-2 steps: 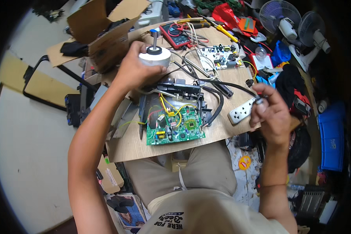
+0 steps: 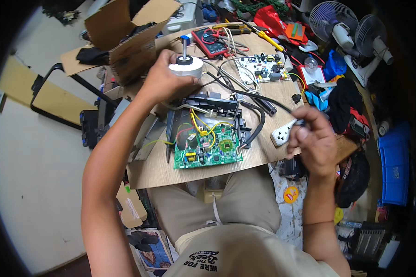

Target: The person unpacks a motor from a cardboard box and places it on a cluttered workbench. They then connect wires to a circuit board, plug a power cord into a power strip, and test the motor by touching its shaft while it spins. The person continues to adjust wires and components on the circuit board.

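My left hand [image 2: 164,78] is wrapped round the side of a white round motor [image 2: 186,70] with a metal shaft pointing up. In front of it on the table lies a green circuit board [image 2: 208,150] with yellow wires, joined to a black plastic housing [image 2: 217,102]. My right hand [image 2: 315,143] is closed, fingers pinched, round the end of a black power cable [image 2: 268,98]. The plug there is mostly hidden by the fingers. That hand is over the right end of a white power strip [image 2: 280,135], covering part of it.
A second circuit board [image 2: 263,68] lies at the back right, a red multimeter [image 2: 209,42] behind the motor. An opened cardboard box [image 2: 131,53] stands at the far left. Two fans [image 2: 333,23] stand beyond the table, a blue bin [image 2: 394,166] at the right.
My right hand has moved a little left and down with the cable end, over the power strip. My left hand keeps its hold on the motor.
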